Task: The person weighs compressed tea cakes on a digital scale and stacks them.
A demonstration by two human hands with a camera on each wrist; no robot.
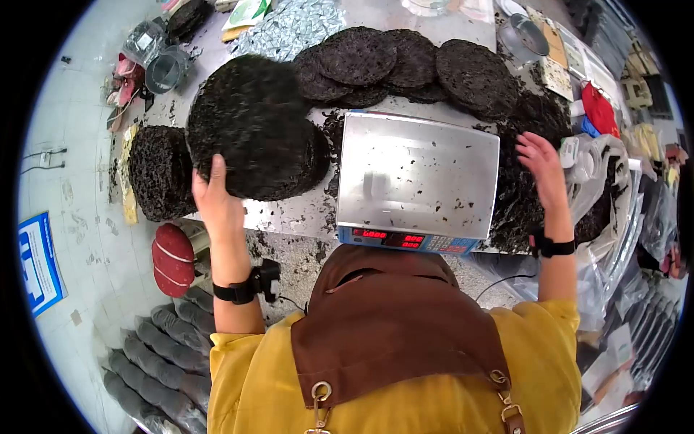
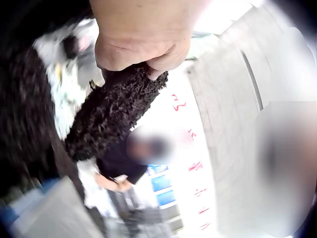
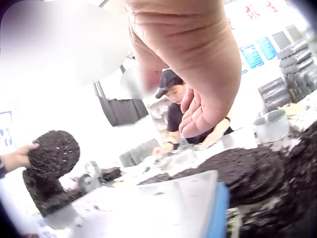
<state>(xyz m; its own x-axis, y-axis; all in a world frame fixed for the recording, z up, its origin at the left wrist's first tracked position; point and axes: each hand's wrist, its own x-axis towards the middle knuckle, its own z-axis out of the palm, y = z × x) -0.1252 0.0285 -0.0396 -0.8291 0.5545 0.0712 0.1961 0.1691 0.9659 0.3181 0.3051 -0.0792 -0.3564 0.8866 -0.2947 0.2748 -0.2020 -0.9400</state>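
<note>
My left hand grips the near left edge of a round dried seaweed cake, thumb on its face. The left wrist view shows the fingers pinching the edge of this thick, dark, crumbly cake. In the head view it is tilted and overlaps a stack of seaweed cakes behind it. My right hand holds nothing, its fingers loosely extended above loose dark seaweed, right of the digital scale. Seaweed crumbs dot the scale's steel pan, and its display glows with red digits.
Another stack of seaweed cakes stands at the far left. More cakes lie overlapping along the back, near small silvery packets. Clear containers stand at the back right. Across the table is another person.
</note>
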